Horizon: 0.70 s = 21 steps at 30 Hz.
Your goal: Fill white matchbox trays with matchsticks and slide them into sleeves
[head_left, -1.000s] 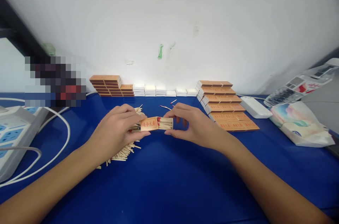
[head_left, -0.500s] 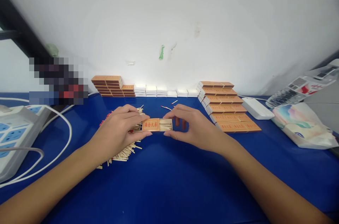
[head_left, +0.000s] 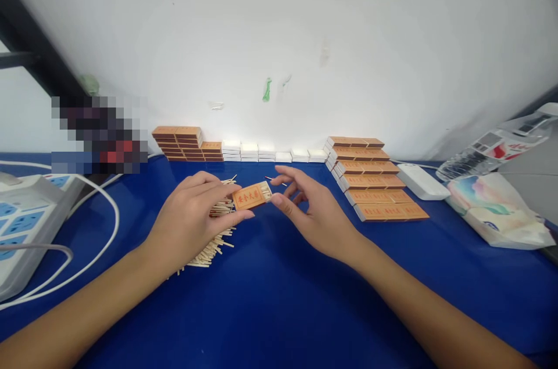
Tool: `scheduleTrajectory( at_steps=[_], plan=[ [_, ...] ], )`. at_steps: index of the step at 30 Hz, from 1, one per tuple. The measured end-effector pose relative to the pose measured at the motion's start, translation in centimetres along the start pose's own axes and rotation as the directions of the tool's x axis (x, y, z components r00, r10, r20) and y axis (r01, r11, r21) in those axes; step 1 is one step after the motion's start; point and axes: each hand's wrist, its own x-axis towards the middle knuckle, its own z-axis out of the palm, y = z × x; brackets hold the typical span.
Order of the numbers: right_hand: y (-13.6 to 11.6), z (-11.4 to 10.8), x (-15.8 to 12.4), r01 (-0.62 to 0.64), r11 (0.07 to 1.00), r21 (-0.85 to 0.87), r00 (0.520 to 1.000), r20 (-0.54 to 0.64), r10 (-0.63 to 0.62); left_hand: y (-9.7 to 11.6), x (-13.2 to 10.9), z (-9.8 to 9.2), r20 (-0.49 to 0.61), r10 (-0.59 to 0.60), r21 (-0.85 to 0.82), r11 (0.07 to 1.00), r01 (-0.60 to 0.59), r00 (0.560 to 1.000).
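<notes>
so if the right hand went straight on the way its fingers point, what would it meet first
Most likely the matchbox held in the left hand: the right hand points left at its end, thumb about touching it. Beyond lies the loose matchstick pile; depth is unclear.

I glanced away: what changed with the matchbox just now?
The tray that stuck out toward the right hand has slid almost fully into the matchbox, which now tilts, right end up. The right hand has opened, thumb at the box end. The left hand keeps its grip; match pile and box stacks unchanged.
</notes>
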Motion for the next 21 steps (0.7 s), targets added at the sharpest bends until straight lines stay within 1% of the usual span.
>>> scheduleTrajectory(
  at_steps=[1, 3, 4, 5, 7, 11, 14, 16, 18, 20, 21],
  plan=[
    [-0.2, 0.4, -0.4, 0.005, 1.000, -0.001, 1.000, 0.021, -0.005, 0.0, -0.1, 0.1, -0.027, -0.010, 0.021, 1.000, 0.010, 1.000],
    [-0.8, 1.2, -1.3, 0.028, 0.999, 0.016, 0.989, 0.144, -0.030, 0.2, -0.3, 0.3, -0.052, -0.020, 0.040, 0.999, 0.022, 0.998],
    [-1.1, 1.5, -1.6, 0.015, 0.999, 0.041, 0.977, 0.210, -0.023, 0.2, -0.4, 0.5, -0.056, -0.019, 0.040, 0.999, 0.021, 0.998],
    [-1.4, 1.7, -1.9, 0.001, 0.998, 0.069, 0.967, 0.253, -0.018, 0.3, -0.5, 0.6, -0.060, -0.014, 0.041, 0.999, 0.017, 0.998],
    [-1.8, 1.7, -2.1, -0.026, 0.993, 0.116, 0.959, 0.282, -0.008, 0.4, -0.6, 0.7, -0.074, -0.004, 0.044, 0.999, 0.007, 0.997],
    [-1.9, 1.3, -1.8, -0.055, 0.984, 0.172, 0.961, 0.276, 0.005, 0.6, -0.6, 0.7, -0.112, 0.036, 0.073, 0.997, -0.028, 0.993],
    [-1.6, 1.5, -1.6, -0.080, 0.974, 0.212, 0.962, 0.273, 0.019, 0.8, -0.5, 0.4, -0.122, 0.095, 0.124, 0.989, -0.080, 0.988],
    [-1.4, 2.0, -1.6, -0.130, 0.947, 0.292, 0.974, 0.217, 0.067, 1.1, -0.5, 0.1, -0.127, 0.138, 0.160, 0.980, -0.117, 0.982],
    [-1.3, 2.5, -1.5, -0.193, 0.900, 0.391, 0.980, 0.124, 0.156, 1.6, -0.5, -0.1, -0.122, 0.194, 0.180, 0.969, -0.170, 0.973],
    [-1.5, 2.6, -1.3, -0.214, 0.865, 0.454, 0.975, 0.044, 0.218, 2.1, -0.7, -0.2, -0.108, 0.242, 0.170, 0.960, -0.222, 0.964],
    [-1.6, 2.4, -1.0, -0.207, 0.863, 0.460, 0.975, 0.018, 0.223, 2.4, -0.8, -0.2, -0.100, 0.252, 0.159, 0.959, -0.234, 0.963]
  ],
)
